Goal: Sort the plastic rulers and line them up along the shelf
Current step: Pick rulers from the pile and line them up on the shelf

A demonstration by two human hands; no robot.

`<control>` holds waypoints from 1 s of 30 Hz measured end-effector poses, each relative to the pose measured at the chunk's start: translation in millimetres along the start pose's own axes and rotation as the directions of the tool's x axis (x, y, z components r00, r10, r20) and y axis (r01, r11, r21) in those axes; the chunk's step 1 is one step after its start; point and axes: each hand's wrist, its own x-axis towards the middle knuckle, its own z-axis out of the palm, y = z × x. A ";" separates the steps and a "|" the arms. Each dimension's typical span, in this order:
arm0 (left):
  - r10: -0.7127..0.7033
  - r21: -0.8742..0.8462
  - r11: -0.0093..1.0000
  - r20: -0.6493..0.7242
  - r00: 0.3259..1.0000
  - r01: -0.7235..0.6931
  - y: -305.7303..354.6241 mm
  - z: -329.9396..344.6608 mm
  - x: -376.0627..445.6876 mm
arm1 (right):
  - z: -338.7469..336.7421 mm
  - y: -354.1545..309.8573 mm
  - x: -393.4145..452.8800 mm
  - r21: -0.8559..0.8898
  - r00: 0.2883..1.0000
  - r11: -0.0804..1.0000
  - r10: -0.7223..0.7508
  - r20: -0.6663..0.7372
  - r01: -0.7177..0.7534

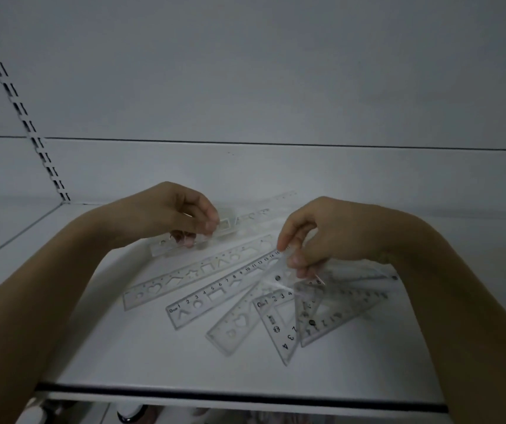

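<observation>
Several clear plastic rulers lie fanned out on the white shelf point(123, 356). My left hand point(172, 215) pinches the far stencil ruler point(239, 223) near its left end. A second stencil ruler point(196, 275) lies in front of it, then a numbered straight ruler point(221, 290) and another stencil ruler point(233, 325). My right hand point(328, 237) pinches the top ends of the overlapping rulers where the fan meets. Clear set squares point(282, 328) and a further ruler point(346, 313) lie under and to the right of it.
The shelf's front edge point(245, 393) has a dark strip. A slotted upright point(22, 117) runs along the back panel at the left. Dim objects point(129, 413) show on a lower level below the edge.
</observation>
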 end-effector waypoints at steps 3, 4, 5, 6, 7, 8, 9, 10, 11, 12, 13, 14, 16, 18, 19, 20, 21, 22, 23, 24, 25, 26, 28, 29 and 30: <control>0.028 -0.032 0.999 -0.034 0.999 -0.029 -2.1 -1.7 -1.5 | -3.0 3.1 2.3 0.290 0.996 0.956 -0.028 -0.089 0.053; 0.036 -0.044 0.998 -0.048 0.998 -0.038 -2.6 -2.5 -1.9 | -4.0 3.9 3.5 0.359 0.991 0.931 -0.025 -0.128 0.070; 0.042 -0.053 0.998 -0.063 0.997 -0.046 -2.8 -3.2 -2.5 | -5.1 4.0 4.4 0.401 0.987 0.911 -0.027 -0.160 0.090; 0.049 -0.057 0.997 -0.079 0.996 -0.054 -2.8 -3.8 -3.0 | -5.7 3.6 4.5 0.421 0.982 0.899 -0.044 -0.186 0.120; 0.056 -0.057 0.996 -0.092 0.994 -0.062 -2.9 -4.3 -3.4 | -5.9 3.2 5.2 0.434 0.975 0.887 -0.073 -0.210 0.159; 0.065 -0.055 0.996 -0.100 0.993 -0.070 -2.8 -4.8 -3.4 | -5.4 2.3 6.1 0.438 0.965 0.875 -0.108 -0.239 0.206; 0.073 -0.054 0.995 -0.107 0.992 -0.079 -3.1 -5.9 -3.5 | -4.6 1.9 7.9 0.428 0.951 0.869 -0.133 -0.281 0.248; 0.081 -0.053 0.995 -0.115 0.990 -0.088 -4.0 -6.8 -3.4 | -3.6 2.4 10.4 0.385 0.930 0.880 -0.148 -0.338 0.280; 0.091 -0.037 0.995 -0.130 0.987 -0.096 -5.6 -7.7 -3.6 | -3.2 3.9 14.2 0.312 0.900 0.903 -0.155 -0.408 0.296; 0.104 0.008 0.995 -0.156 0.982 -0.104 -7.7 -7.8 -4.2 | -3.0 6.1 18.8 0.229 0.865 0.928 -0.157 -0.476 0.294; 0.115 0.078 0.992 -0.189 0.975 -0.102 -10.3 -6.4 -4.7 | -2.5 7.8 23.3 0.159 0.835 0.947 -0.156 -0.528 0.278; 0.115 0.152 0.985 -0.227 0.967 -0.082 -12.9 -3.7 -5.1 | -1.8 9.3 27.1 0.113 0.815 0.960 -0.153 -0.559 0.258; 0.112 0.222 0.974 -0.302 0.947 -0.044 -15.7 3.7 -5.4 | 1.0 10.4 31.4 0.066 0.808 0.976 -0.133 -0.573 0.207; 0.126 0.283 0.959 -0.369 0.921 -0.018 -14.5 8.2 -6.8 | 7.2 6.0 30.8 0.040 0.843 0.990 -0.094 -0.529 0.135; 0.134 0.344 0.939 -0.392 0.910 0.010 -13.1 7.6 -9.0 | 11.2 1.3 29.2 0.008 0.856 0.994 -0.087 -0.510 0.106; 0.143 0.394 0.919 -0.410 0.901 0.033 -11.8 4.8 -13.1 | 15.3 -4.5 27.6 -0.044 0.860 0.996 -0.094 -0.501 0.083; 0.145 0.417 0.907 -0.419 0.896 0.048 -11.3 0.1 -19.4 | 19.4 -11.6 26.3 -0.097 0.862 0.992 -0.117 -0.494 0.080; 0.142 0.429 0.901 -0.426 0.893 0.062 -12.1 -5.4 -27.4 | 23.9 -19.1 25.5 -0.136 0.864 0.986 -0.149 -0.481 0.094; 0.142 0.443 0.894 -0.433 0.890 0.073 -13.9 -12.0 -36.3 | 27.9 -27.4 25.5 -0.164 0.864 0.980 -0.180 -0.470 0.115; 0.138 0.456 0.886 -0.437 0.889 0.086 -15.7 -19.3 -47.3 | 31.8 -37.4 25.9 -0.186 0.861 0.973 -0.208 -0.464 0.134; 0.134 0.463 0.881 -0.439 0.888 0.095 -19.2 -27.1 -57.8 | 36.0 -48.1 26.7 -0.202 0.857 0.968 -0.230 -0.461 0.151; 0.132 0.464 0.880 -0.437 0.890 0.097 -23.5 -35.3 -68.7 | 40.8 -59.7 27.7 -0.208 0.857 0.963 -0.248 -0.452 0.169; 0.123 0.462 0.880 -0.443 0.888 0.108 -35.4 -53.5 -91.2 | 54.0 -83.8 30.2 -0.178 0.873 0.961 -0.267 -0.408 0.211; 0.112 0.456 0.882 -0.450 0.886 0.120 -41.7 -63.0 -102.9 | 62.3 -96.0 31.6 -0.158 0.883 0.961 -0.272 -0.384 0.228; 0.098 0.449 0.883 -0.458 0.883 0.135 -48.1 -72.7 -115.8 | 71.8 -108.3 33.0 -0.149 0.891 0.960 -0.275 -0.361 0.236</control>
